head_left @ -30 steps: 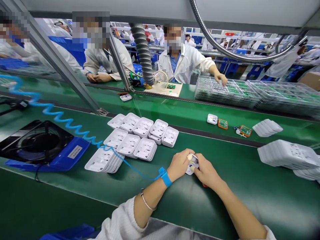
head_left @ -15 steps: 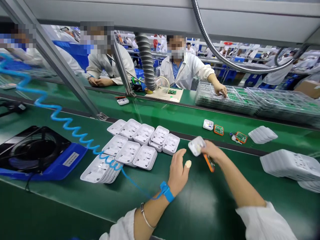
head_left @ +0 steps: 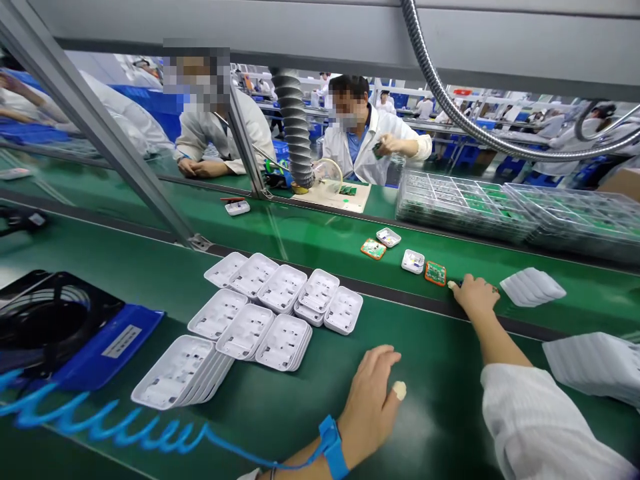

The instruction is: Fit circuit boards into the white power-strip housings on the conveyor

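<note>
My left hand [head_left: 373,393] hovers over the green bench, fingers stretched out and thumb apart, holding nothing. It wears a finger cot and a blue wrist strap [head_left: 332,445]. On the green belt, my right hand [head_left: 476,295] closes down over a circuit board, which its fingers mostly hide. Left of it lie an orange-edged circuit board [head_left: 435,273] and a small white housing [head_left: 413,261]. Farther left are another orange-edged board [head_left: 373,249] and another white housing [head_left: 389,237]. Stacks of white plastic covers [head_left: 284,341] stand left of my left hand.
White covers [head_left: 533,287] lie fanned on the belt, with a larger stack [head_left: 595,367] at right. Clear trays of boards [head_left: 465,200] stand beyond. A fan [head_left: 60,327] and coiled blue cord [head_left: 115,427] are at left. A co-worker [head_left: 370,140] sits opposite, holding a small dark item.
My right hand has put down the white housing and orange-edged board on the belt, then moved right onto another board. The left hand stays open. The co-worker's hand has left the trays.
</note>
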The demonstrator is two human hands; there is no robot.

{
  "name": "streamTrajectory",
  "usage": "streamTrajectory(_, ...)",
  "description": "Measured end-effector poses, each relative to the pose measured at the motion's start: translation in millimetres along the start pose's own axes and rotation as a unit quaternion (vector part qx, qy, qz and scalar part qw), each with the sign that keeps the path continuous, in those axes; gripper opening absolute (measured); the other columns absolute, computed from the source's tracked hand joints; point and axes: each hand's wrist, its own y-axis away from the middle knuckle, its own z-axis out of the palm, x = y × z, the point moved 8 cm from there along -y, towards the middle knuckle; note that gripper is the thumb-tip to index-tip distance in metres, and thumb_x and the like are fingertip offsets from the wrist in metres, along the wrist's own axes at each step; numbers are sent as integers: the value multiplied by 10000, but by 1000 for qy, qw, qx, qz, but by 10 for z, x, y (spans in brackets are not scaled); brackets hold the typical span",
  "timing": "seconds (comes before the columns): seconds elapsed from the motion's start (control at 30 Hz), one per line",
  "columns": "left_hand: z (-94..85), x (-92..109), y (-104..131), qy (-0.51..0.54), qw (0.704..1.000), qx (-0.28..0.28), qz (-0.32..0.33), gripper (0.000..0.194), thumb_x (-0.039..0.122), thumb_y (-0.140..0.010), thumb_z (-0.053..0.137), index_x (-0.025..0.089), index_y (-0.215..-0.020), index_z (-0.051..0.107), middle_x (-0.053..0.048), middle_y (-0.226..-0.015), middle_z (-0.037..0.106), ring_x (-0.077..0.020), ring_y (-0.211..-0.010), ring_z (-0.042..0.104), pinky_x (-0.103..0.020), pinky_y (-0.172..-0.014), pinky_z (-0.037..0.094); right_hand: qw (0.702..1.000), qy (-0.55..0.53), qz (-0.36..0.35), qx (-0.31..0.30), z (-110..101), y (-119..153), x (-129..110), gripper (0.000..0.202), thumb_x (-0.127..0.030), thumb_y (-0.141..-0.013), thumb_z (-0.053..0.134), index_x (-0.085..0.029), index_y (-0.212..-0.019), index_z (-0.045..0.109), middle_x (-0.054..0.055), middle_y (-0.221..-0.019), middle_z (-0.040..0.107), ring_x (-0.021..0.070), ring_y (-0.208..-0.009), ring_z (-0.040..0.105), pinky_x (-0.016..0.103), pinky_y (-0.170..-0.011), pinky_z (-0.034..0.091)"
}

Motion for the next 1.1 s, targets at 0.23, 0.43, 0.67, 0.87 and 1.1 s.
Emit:
streamTrajectory(0.23, 12, -56, -31, -2, 1000, -13, -10, 406, 79, -781, 404, 192, -1167, 462, -94, -1228, 466, -216, -1145, 426, -399, -980, 377, 996, -10, 4, -91, 42, -143, -299, 323, -271, -790, 472, -95, -1035, 584, 228, -1053, 590, 361, -994, 552, 509, -802, 356)
streamTrajectory(0.43, -22, -21, -30, -4, 1000, -6, 1, 398, 78, -782, 414, 183, -1162, 464, -95, -1215, 471, -213, -1128, 431, -387, -966, 379, 975, -111, -126, -144, -88, 278, -298, 260, -381, -769, 473, -199, -927, 573, 41, -779, 636, 179, -710, 592, 276, -657, 420)
streamTrajectory(0.67, -107, 48, -48, -34, 998, 37, 24, 399, 80, -775, 422, 181, -1158, 471, -98, -1218, 474, -225, -1125, 424, -407, -967, 362, 830, -242, -454, -217, -467, 2144, -544, 172, -186, -703, 494, -226, -866, 532, -29, -732, 563, 122, -651, 490, 228, -611, 357)
streamTrajectory(0.87, -27, 50, -36, -43, 998, 26, 30, 432, 47, -732, 411, 187, -1134, 485, -91, -1203, 484, -227, -1096, 436, -398, -941, 376, 839, -262, -414, -237, -430, 1924, -172, 272, -310, -804, 468, -238, -1050, 559, 11, -818, 612, 153, -715, 553, 263, -666, 412)
streamTrajectory(1.1, -12, 56, -30, -44, 998, 24, 31, 445, 39, -727, 394, 187, -1137, 484, -94, -1203, 479, -230, -1115, 428, -404, -952, 369, 961, -194, -61, 187, -681, 12, 1035, 690, -441, -715, 552, -68, -1281, 421, 241, -1179, 475, 370, -1143, 389, 449, -878, 329)
